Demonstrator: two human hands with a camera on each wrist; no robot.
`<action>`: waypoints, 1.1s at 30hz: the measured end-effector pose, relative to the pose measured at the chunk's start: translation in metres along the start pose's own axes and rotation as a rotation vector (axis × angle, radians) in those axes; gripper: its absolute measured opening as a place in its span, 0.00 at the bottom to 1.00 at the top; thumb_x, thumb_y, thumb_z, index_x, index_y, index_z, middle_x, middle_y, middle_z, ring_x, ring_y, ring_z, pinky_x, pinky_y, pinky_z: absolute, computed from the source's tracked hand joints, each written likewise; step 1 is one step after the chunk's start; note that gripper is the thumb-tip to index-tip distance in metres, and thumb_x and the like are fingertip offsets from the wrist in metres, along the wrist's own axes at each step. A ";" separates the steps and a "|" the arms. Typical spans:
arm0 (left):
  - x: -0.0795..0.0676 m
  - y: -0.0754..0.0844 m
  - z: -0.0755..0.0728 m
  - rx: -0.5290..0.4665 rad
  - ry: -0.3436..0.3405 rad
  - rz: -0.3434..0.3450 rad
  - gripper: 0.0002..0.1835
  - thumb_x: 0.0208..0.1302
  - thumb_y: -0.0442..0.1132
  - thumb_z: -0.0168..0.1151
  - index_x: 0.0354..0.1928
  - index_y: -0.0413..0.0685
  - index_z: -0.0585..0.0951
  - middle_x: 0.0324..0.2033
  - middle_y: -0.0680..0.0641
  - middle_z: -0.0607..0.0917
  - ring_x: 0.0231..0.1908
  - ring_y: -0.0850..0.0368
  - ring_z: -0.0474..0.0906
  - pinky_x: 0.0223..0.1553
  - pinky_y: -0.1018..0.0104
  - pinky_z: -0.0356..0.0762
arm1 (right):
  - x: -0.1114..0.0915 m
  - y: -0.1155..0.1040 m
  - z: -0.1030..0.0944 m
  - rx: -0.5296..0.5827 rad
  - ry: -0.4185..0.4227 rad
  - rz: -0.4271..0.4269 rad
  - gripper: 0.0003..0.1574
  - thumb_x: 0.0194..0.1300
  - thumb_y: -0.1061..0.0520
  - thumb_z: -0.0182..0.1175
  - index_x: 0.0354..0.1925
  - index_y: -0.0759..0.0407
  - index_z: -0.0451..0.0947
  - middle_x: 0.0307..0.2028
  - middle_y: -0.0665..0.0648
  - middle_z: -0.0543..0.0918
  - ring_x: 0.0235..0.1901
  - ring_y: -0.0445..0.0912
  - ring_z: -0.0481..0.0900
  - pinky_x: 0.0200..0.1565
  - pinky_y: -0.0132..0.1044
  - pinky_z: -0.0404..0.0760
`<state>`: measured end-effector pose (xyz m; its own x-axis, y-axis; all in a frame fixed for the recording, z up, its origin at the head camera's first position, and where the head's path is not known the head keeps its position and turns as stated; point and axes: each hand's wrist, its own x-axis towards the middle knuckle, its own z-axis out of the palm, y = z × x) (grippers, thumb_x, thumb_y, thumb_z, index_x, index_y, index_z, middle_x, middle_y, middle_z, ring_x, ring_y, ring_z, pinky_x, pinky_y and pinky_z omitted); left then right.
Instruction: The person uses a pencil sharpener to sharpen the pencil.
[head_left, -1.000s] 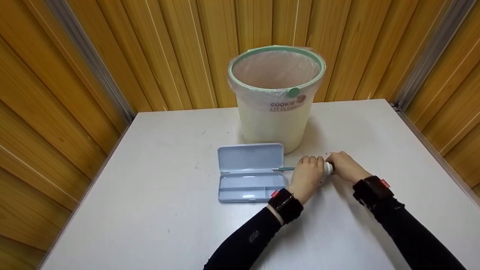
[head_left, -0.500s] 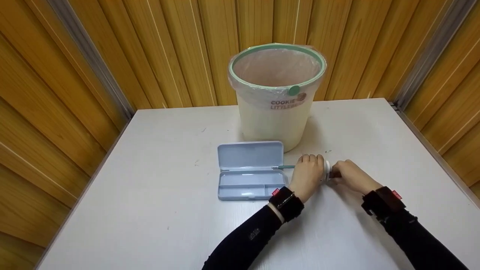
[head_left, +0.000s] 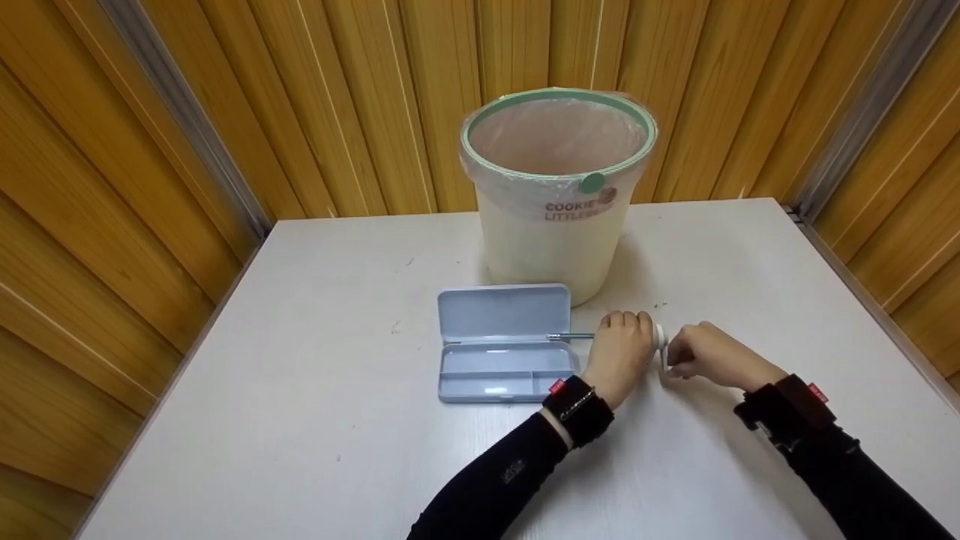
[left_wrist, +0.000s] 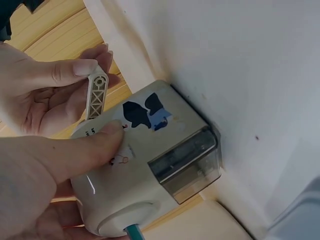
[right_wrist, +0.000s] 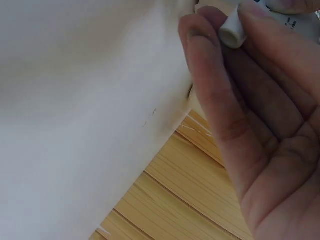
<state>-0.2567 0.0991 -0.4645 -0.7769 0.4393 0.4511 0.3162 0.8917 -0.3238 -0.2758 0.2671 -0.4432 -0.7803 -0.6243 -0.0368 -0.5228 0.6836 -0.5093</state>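
A white hand-crank pencil sharpener (left_wrist: 182, 127) with a blue picture and a clear shavings drawer is held by my left hand (head_left: 621, 352), which mostly hides it in the head view. The thumb lies across its body in the left wrist view. A teal pencil (head_left: 577, 336) is inserted in its front, the eraser end pointing left toward the case. My right hand (head_left: 711, 355), to the right of the sharpener, pinches the knob (right_wrist: 232, 34) of the crank (left_wrist: 97, 95). Pencil tip hidden inside the sharpener.
An open light-blue pencil case (head_left: 504, 315) with divided compartments lies left of the left hand. Behind it stands a cream bin (head_left: 551, 247) with a green rim and a clear liner. Small dark specks dot the white table (head_left: 300, 360); wood-look panels (head_left: 360, 97) surround it.
My right hand has moved to the right and toward me, swinging the crank from the far side round to the near side. The left hand keeps hold of the sharpener in about the same place.
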 end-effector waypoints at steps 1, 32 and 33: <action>0.001 0.000 -0.001 -0.003 -0.011 -0.002 0.12 0.68 0.44 0.53 0.49 0.53 0.80 0.38 0.56 0.86 0.40 0.64 0.80 0.47 0.73 0.78 | 0.000 -0.001 -0.001 -0.001 -0.005 -0.003 0.02 0.52 0.67 0.70 0.24 0.64 0.86 0.20 0.52 0.85 0.20 0.32 0.73 0.25 0.27 0.74; 0.004 -0.002 -0.001 -0.014 -0.043 0.005 0.13 0.69 0.45 0.54 0.51 0.54 0.81 0.41 0.57 0.87 0.42 0.64 0.82 0.49 0.73 0.79 | -0.013 -0.025 -0.012 -0.104 0.121 -0.027 0.05 0.52 0.67 0.70 0.24 0.60 0.83 0.22 0.48 0.84 0.23 0.31 0.72 0.27 0.29 0.74; 0.004 -0.002 -0.001 -0.014 -0.048 0.008 0.14 0.69 0.45 0.54 0.52 0.53 0.81 0.41 0.57 0.87 0.43 0.64 0.82 0.49 0.73 0.79 | -0.014 -0.026 -0.013 -0.111 0.134 -0.029 0.05 0.52 0.67 0.70 0.24 0.61 0.83 0.22 0.49 0.84 0.23 0.31 0.73 0.27 0.30 0.74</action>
<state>-0.2599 0.0996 -0.4608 -0.7991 0.4414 0.4082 0.3302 0.8896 -0.3155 -0.2558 0.2629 -0.4183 -0.7992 -0.5936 0.0948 -0.5747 0.7083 -0.4099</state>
